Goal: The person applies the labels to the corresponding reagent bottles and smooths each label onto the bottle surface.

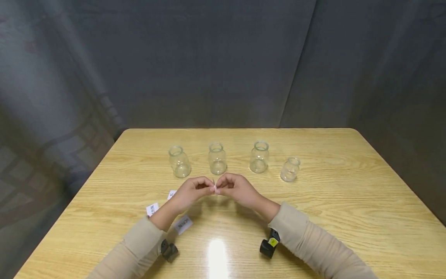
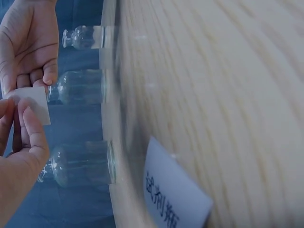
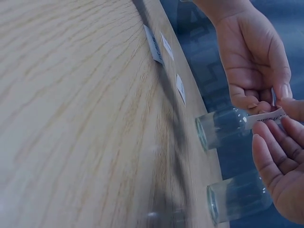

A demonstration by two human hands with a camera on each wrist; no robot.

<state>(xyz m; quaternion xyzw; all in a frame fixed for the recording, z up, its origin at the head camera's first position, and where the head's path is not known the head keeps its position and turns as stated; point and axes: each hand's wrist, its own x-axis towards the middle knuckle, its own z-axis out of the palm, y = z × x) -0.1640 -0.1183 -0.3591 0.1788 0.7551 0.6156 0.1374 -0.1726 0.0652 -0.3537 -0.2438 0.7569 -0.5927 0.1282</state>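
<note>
A small white paper label is pinched between both hands over the middle of the table. My left hand grips one end with thumb and fingers, and my right hand pinches the other. Printed characters show on its face in the right wrist view, partly covered by fingers. Just beyond the hands stand three larger clear glass jars, the left jar, the middle jar and the right jar. A smaller glass jar is at the row's right end. All are open-mouthed and upright.
Around my left forearm lie three printed white labels: one label to its right, another label to its left, and a label partly behind the wrist. The wooden table ends at a dark grey curtain.
</note>
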